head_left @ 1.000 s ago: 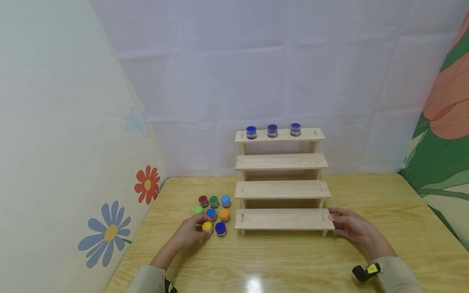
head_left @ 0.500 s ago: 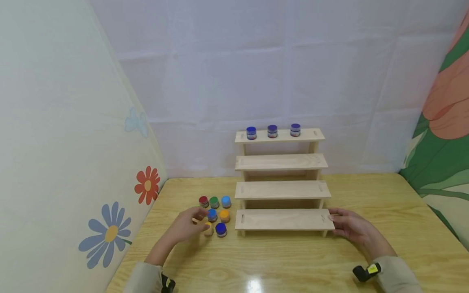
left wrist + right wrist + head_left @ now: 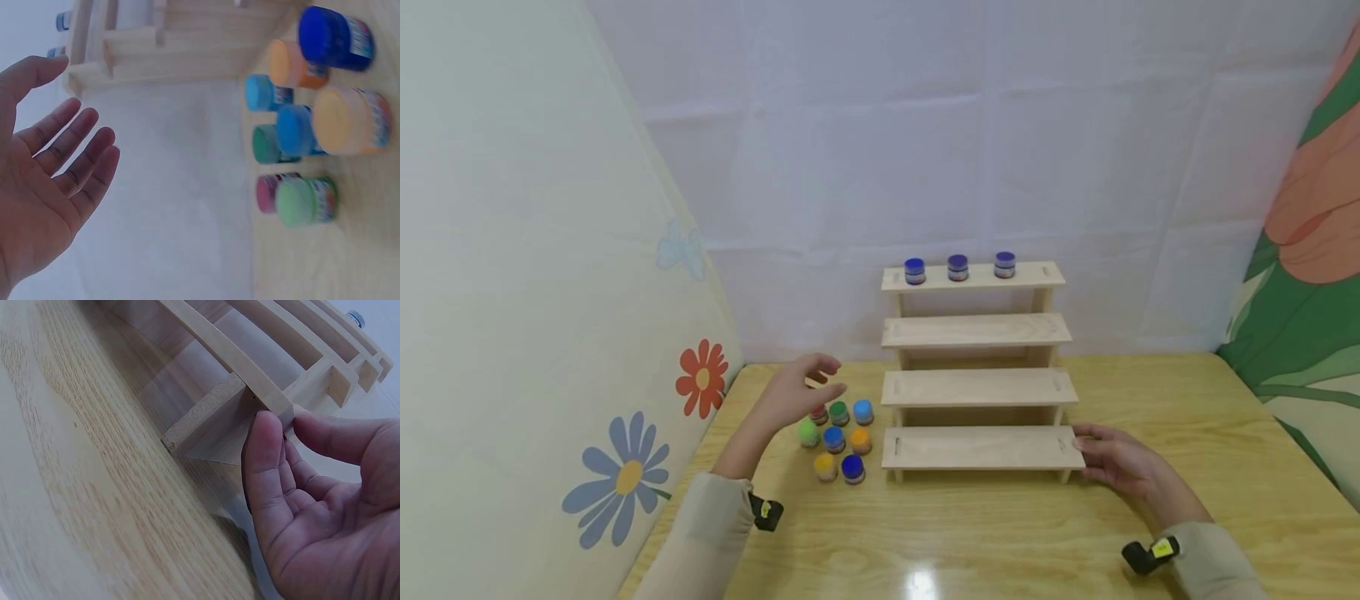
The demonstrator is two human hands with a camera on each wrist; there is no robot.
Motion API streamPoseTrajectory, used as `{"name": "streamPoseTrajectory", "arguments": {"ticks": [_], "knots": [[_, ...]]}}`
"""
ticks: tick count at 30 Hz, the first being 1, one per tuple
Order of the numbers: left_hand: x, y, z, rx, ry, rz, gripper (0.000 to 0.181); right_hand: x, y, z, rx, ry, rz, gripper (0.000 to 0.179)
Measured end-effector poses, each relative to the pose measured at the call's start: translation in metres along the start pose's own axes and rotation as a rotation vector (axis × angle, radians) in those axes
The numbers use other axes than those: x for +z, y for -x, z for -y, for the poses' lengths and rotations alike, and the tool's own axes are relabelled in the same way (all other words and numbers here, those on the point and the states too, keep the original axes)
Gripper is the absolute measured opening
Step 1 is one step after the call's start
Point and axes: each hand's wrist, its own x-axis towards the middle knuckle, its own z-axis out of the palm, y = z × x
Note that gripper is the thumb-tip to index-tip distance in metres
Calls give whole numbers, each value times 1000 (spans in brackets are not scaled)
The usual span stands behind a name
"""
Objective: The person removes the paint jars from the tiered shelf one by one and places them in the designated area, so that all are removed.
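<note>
My left hand (image 3: 793, 396) hovers above the back left of a cluster of small paint jars, its fingers loosely spread and holding nothing. In the left wrist view its bare palm (image 3: 40, 194) shows, apart from the jars. Among them are a yellow jar (image 3: 825, 467), a light green jar (image 3: 808, 432), a dark blue jar (image 3: 853, 469) and an orange jar (image 3: 861, 441); the dark red jar (image 3: 818, 416) is partly hidden by the hand. At the stepped wooden stand (image 3: 981, 450), my right hand (image 3: 319, 494) pinches the right end of the lowest shelf between thumb and fingers.
Three blue and purple jars stand on the top shelf (image 3: 981, 282). The stand rests on a wood-grain table (image 3: 985, 533). A white cloth (image 3: 850, 167) hangs behind, with a flower-painted panel (image 3: 625, 333) at the left and another panel (image 3: 1300, 275) at the right.
My left hand has left the yellow jar at the front of the cluster and moved up and back over the far jars. The right hand has stayed at the shelf end.
</note>
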Motion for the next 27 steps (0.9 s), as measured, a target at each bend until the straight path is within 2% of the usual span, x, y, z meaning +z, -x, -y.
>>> {"name": "streamPoseTrajectory", "arguments": {"ticks": [4,7,12,19,27], "knots": [[-2,-15,-15,51,27,-40,42,1,0,1,11,4,-19,51],[-2,-27,-25,82,41,-73,43,1,0,2,9,1,-16,45],[-4,-47,-41,100,62,-115,46,0,0,1,4,-6,-3,32],[-5,-71,-63,120,99,-164,50,-1,-1,0,-1,1,13,38],[3,-97,-81,148,193,-212,60,-3,-1,-1,6,-16,4,27]]}}
